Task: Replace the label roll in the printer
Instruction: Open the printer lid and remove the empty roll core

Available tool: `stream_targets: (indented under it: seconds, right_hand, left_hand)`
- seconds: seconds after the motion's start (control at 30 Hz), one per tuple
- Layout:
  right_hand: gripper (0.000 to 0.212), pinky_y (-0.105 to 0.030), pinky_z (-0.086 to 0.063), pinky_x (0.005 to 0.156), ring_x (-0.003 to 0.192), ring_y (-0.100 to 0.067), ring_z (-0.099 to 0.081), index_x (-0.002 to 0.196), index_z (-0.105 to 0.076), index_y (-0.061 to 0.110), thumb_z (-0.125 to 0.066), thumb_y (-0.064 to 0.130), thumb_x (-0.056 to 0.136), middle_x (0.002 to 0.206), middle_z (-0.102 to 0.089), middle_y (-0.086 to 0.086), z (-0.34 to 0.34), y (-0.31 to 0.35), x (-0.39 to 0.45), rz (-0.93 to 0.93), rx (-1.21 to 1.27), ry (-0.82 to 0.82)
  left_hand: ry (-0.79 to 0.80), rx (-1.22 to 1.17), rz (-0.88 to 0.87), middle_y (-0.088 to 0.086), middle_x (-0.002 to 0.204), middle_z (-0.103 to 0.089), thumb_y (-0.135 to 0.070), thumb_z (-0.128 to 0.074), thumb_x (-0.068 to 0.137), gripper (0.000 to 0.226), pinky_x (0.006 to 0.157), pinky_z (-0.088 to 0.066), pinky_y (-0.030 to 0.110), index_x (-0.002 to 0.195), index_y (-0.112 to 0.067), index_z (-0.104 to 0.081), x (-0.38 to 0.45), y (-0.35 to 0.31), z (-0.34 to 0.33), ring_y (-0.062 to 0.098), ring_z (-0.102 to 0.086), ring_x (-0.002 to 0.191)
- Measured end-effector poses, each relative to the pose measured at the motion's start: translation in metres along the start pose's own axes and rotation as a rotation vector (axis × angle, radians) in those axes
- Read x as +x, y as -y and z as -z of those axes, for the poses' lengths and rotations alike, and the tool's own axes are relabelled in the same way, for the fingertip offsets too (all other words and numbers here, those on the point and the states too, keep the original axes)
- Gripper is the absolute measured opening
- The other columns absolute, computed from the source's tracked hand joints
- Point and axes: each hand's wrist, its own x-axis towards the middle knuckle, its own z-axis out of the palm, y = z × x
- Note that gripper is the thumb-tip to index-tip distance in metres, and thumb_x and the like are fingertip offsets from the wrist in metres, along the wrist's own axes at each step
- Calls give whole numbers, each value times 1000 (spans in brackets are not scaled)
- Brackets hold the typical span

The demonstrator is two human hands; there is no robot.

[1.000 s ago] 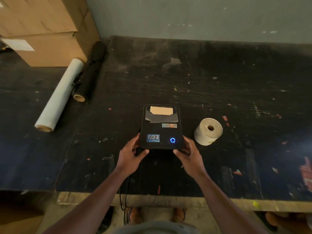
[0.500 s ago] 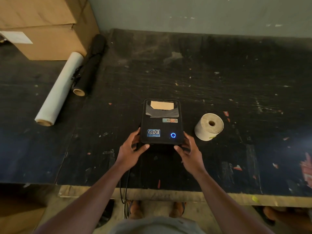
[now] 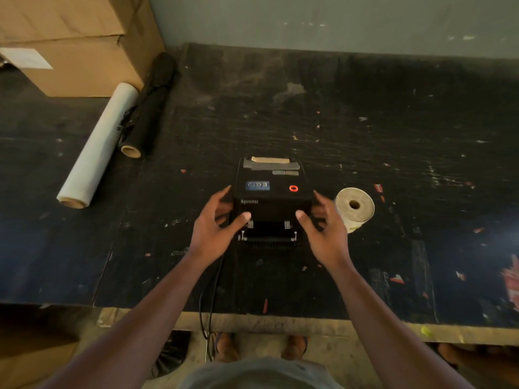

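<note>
Both hands grip a black label printer's lid, left hand (image 3: 213, 223) at nine o'clock and right hand (image 3: 323, 226) at three, fingers curled onto its sides. With the printer (image 3: 271, 197) at bench centre, its lid looks part-raised, so opening seems underway. Next, likely swing it fully back; the fresh label roll (image 3: 354, 209) waits at three o'clock.

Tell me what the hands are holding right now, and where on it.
Both hands, left hand and right hand, grip the printer lid by its two side edges near the front.
</note>
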Motion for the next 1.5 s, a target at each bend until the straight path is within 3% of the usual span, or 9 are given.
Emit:
stream_targets:
  seconds: [0.23, 0.57, 0.67, 0.8, 0.93, 1.2, 1.3, 1.4, 1.5]
  right_hand:
    - [60, -22, -51, 90, 103, 5, -66, 147, -49, 31, -72, 46, 93, 108, -72, 13, 8, 43, 63, 19, 101, -78]
    - [53, 4, -42, 78, 96, 20, -62, 145, -53, 21, -69, 39, 98, 125, -72, 7, 8, 68, 118, 98, 48, -65]
    - [52, -2, -46, 84, 109, 6, -66, 147, -51, 20, -68, 34, 99, 133, -69, 5, 11, 57, 117, 107, 8, -35]
    - [53, -31, -54, 98, 118, -16, -65, 146, -51, 21, -71, 20, 97, 132, -67, 1, 10, 20, 104, 51, -185, 97]
    - [60, -45, -47, 110, 131, -27, -53, 143, -55, 22, -78, 22, 88, 135, -63, -5, -4, -5, 104, 85, -527, 333]
    - [45, -43, -46, 104, 121, -27, -49, 129, -68, 23, -81, 31, 87, 124, -58, -6, -17, -5, 132, 173, -688, 384]
    - [41, -42, -46, 104, 120, -25, -51, 125, -72, 20, -82, 29, 87, 123, -60, -6, -13, 1, 135, 184, -629, 395]
    - [31, -35, -52, 101, 109, -12, -63, 116, -74, 23, -83, 27, 87, 115, -69, 4, 0, 17, 134, 126, -371, 435]
    - [18, -29, -57, 95, 99, -5, -74, 104, -74, 34, -81, 26, 89, 102, -79, 8, 16, 35, 119, -1, -27, 466]
  left_hand:
    - [-105, -106, -39, -12, 114, -73, -43, -84, 85, 74, 96, -56, 24, 150, -35, -50, 54, -39, 8, 3, -71, 112]
    - [-90, -134, -41, -10, 131, -70, -42, -83, 85, 76, 101, -57, 31, 153, -30, -49, 115, -64, 14, -10, -71, 104]
    - [-70, -112, -29, -17, 129, -67, -43, -79, 86, 73, 100, -53, 30, 152, -36, -47, 110, -48, 14, -15, -68, 106]
    - [-45, 141, 2, -11, 124, -68, -24, -77, 94, 59, 92, -59, 19, 149, -26, -53, 91, -7, 6, -10, -70, 98]
    - [94, 422, -70, 3, 130, -68, -17, -81, 90, 56, 103, -58, 39, 143, -18, -62, 85, 12, -11, 18, -68, 115]
    - [180, 665, -126, 4, 129, -60, -22, -82, 90, 38, 98, -57, 43, 127, -20, -73, 111, 5, -17, 22, -61, 113]
    - [189, 532, -142, 4, 124, -65, -17, -80, 92, 35, 96, -56, 34, 126, -15, -73, 114, 1, -11, 15, -63, 105]
    - [163, 286, -90, -7, 115, -71, -20, -74, 97, 31, 87, -51, 7, 129, -19, -71, 114, -12, 2, -11, -66, 96]
    - [140, 15, -10, -9, 105, -76, -26, -73, 98, 22, 86, -56, 14, 120, -29, -73, 103, -27, 9, -11, -71, 93]
